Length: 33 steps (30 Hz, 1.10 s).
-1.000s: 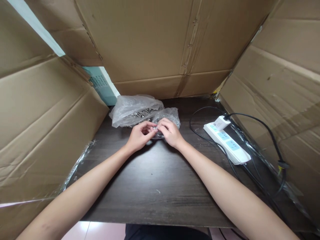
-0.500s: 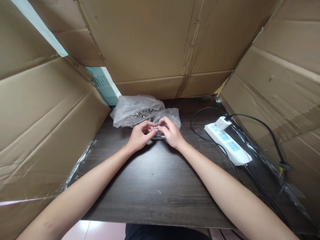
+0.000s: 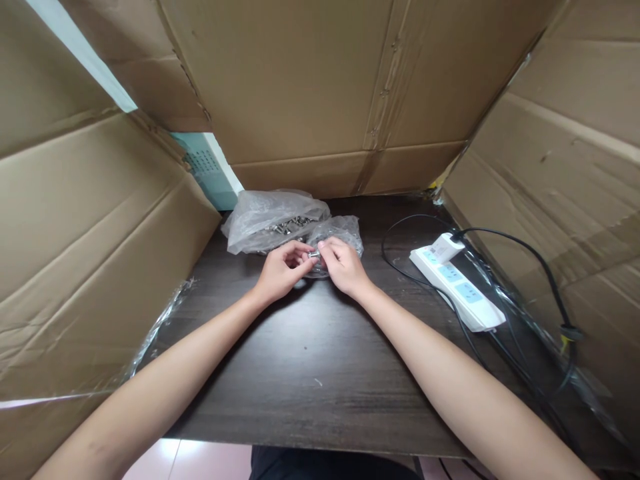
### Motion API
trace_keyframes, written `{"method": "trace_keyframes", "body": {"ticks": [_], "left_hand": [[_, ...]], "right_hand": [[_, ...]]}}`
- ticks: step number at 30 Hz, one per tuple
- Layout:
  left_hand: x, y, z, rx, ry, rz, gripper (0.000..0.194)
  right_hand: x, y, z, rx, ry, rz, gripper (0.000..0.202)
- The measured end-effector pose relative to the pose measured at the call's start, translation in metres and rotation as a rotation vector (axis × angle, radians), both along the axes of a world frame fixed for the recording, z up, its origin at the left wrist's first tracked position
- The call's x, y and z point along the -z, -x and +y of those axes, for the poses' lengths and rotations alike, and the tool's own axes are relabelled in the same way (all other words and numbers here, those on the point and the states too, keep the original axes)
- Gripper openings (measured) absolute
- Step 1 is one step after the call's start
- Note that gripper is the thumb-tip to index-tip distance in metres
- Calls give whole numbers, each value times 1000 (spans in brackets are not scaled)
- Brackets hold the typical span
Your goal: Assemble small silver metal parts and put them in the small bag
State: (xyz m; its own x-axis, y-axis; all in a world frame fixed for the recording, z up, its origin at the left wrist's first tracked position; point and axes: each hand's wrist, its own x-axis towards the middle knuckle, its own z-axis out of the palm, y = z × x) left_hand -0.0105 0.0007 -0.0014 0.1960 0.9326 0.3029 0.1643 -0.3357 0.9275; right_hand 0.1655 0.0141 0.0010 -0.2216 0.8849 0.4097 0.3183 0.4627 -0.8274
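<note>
Two sets of fingertips meet over the far middle of the dark desk (image 3: 310, 360), pinching one small metal part (image 3: 313, 254) between them. The left hand (image 3: 280, 270) has its thumb and forefinger closed on the near-left end of the part, the other fingers curled under; the right hand (image 3: 343, 267) nips the other end in the same way, knuckles up. What sort of part it is I cannot tell, it is too small. Both hands hover just above a small clear bag (image 3: 340, 232), crumpled and lying just behind the right hand's knuckles. Touching that bag on its left is a bigger plastic bag (image 3: 265, 220), with a heap of small metal pieces (image 3: 289, 225) showing through it, close to the desk's far edge. Toward the right edge lies a white power strip (image 3: 457, 288) with a white plug (image 3: 443, 247) in its far end, and black cables (image 3: 525, 257) loop around it. Cardboard walls (image 3: 310, 80) stand along the far, left and right edges of the desk.
</note>
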Motion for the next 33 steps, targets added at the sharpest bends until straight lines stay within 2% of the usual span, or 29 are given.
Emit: {"method": "trace_keyframes", "body": {"ticks": [3,7,14,21,24,26,31,33], "left_hand": [[0,0,0,-1,-1,-5,33],[-1,-1,0,-2,3,-2,33],[-1,-1,0,6,10,-5,33],[-1,0,-1,21,14,-5,33],[-1,-1,0,10,16,0,35],[-1,-1,0,6,12,2,35],[-2,-1,0,4,14,-4,35],[-2,-1,-1,9,17,-2,35]], "right_hand": [[-3,-1,-1,14,-3,28,30],[-4,-2,-2,-27,71,99,6],[-1,-2,1,-35,8,50,4],[0,0,0,-30,32,18,39],[0,0,0,-2,25,15,47],[-1,-1,0,22,5,9,43],[-2,-2,-1,-7,2,48,10],[-2,-2,-1,-22,0,56,4]]}}
